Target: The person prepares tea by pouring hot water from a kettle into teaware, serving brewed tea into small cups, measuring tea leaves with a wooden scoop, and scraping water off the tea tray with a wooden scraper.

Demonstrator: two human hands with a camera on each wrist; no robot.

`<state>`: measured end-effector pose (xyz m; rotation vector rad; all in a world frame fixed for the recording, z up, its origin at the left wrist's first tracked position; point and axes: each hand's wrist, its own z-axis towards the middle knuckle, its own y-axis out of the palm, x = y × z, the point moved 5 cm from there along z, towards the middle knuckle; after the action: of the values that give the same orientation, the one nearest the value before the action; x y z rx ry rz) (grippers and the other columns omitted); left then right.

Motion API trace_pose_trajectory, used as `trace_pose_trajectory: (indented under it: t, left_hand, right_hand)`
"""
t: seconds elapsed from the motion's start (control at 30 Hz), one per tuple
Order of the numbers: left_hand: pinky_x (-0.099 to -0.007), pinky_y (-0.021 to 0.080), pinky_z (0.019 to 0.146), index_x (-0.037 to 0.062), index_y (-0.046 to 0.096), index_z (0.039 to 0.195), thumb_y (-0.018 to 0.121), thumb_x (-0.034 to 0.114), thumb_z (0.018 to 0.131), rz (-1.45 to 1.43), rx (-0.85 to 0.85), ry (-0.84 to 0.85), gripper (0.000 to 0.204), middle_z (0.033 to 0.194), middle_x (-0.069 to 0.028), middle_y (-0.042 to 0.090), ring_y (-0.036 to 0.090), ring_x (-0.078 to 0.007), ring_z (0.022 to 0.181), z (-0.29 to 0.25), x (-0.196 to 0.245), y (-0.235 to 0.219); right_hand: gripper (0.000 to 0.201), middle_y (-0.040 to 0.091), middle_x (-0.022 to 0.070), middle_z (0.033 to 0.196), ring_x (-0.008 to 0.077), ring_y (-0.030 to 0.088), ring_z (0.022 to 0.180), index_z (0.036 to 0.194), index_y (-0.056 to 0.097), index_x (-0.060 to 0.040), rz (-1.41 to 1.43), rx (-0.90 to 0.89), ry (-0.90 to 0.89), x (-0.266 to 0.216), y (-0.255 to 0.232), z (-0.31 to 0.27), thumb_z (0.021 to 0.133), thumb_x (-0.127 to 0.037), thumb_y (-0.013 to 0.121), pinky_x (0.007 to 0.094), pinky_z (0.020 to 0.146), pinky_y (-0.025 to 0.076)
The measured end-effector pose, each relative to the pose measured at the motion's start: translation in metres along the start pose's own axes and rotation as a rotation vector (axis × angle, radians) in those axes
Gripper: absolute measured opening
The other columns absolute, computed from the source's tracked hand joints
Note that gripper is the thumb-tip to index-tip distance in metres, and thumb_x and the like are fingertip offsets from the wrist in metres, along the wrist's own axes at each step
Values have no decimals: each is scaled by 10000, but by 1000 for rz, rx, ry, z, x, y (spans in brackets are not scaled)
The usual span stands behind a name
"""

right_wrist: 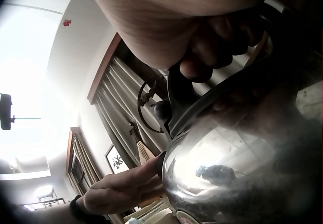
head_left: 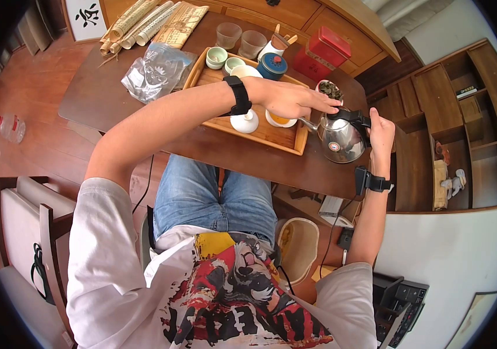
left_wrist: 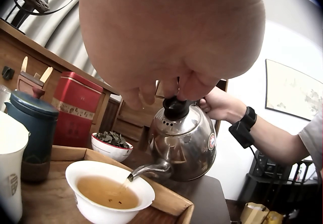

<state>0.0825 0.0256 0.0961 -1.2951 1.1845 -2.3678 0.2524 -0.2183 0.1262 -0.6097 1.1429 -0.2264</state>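
A shiny steel kettle with a black handle is held over the right end of the table. My right hand grips that handle, fingers curled round it. Across from it, my left hand reaches over the tray, its outstretched fingers touching the black lid knob. The kettle leans towards a white gaiwan bowl holding amber tea, its spout over the rim with a thin stream at the tip. A white gaiwan lid lies on the tray, below my left wrist.
The wooden tray also bears small green cups and a blue lidded jar. Behind stand a red tin, a bowl of tea leaves and two glasses. A plastic bag and bamboo scrolls lie left.
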Motion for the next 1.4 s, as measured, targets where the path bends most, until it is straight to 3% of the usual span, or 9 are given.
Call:
trace_pose_trajectory:
  t: [0.6, 0.67, 0.83, 1.07, 1.13, 1.3, 1.37, 1.4]
  left_hand:
    - [-434, 197, 1411, 53, 398, 1720, 455, 8, 1039, 25, 4, 21, 685, 1846, -97, 275, 222, -300, 1709, 6, 7, -4]
    - [-467, 245, 1396, 46, 459, 1684, 426, 32, 974, 33, 19, 28, 711, 1829, -139, 303, 254, -345, 1693, 9, 7, -5]
    - [-484, 260, 1387, 64, 467, 1684, 431, 67, 1003, 69, 16, 51, 682, 1827, -133, 311, 269, -348, 1688, 20, 1, -3]
    - [-493, 263, 1381, 74, 483, 1677, 400, 133, 1074, 100, 13, 33, 612, 1812, -138, 346, 287, -356, 1681, 37, 6, 6]
    - [-479, 262, 1384, 43, 478, 1671, 429, 88, 1059, 110, -5, 20, 616, 1803, -156, 357, 279, -353, 1685, 44, 11, 7]
    - [-478, 288, 1375, 8, 494, 1646, 464, 49, 1047, 209, 4, 32, 601, 1785, -187, 377, 290, -365, 1679, 67, 15, 13]
    - [-497, 351, 1341, 9, 496, 1642, 480, 60, 1039, 296, 77, 39, 605, 1773, -208, 388, 342, -378, 1654, 78, 12, 19]
    - [-497, 351, 1341, 9, 496, 1642, 480, 60, 1039, 299, 74, 48, 605, 1773, -208, 388, 342, -378, 1654, 82, 17, 20]
  right_hand:
    - [591, 510, -43, 628, 65, 421, 583, 637, 567, -35, 95, 4, 58, 0, -3, -11, 1126, -343, 690, 304, 556, 343]
    - [588, 512, -44, 632, 63, 426, 585, 636, 564, -44, 117, 15, 67, 1, -3, -12, 1127, -341, 689, 302, 557, 342]
    - [555, 527, -54, 629, 56, 445, 573, 643, 584, -75, 225, 57, 124, 6, -4, -21, 1124, -328, 696, 278, 545, 322]
    - [446, 591, -57, 679, 38, 440, 572, 733, 695, -70, 381, 150, 196, 45, -1, -34, 1112, -305, 717, 262, 528, 315]
    - [388, 625, -54, 714, 29, 445, 573, 798, 741, -62, 479, 177, 224, 60, 1, -36, 1104, -301, 730, 242, 518, 301]
    - [360, 616, -51, 697, 28, 448, 536, 819, 722, -76, 614, 235, 285, 80, -1, -44, 1107, -292, 716, 223, 498, 284]
    - [466, 486, -67, 589, 48, 392, 493, 703, 564, -155, 627, 309, 319, 81, -2, -50, 1121, -332, 671, 270, 480, 248]
    - [466, 486, -67, 589, 48, 392, 493, 703, 564, -155, 628, 318, 315, 81, -2, -51, 1121, -332, 671, 270, 480, 248]
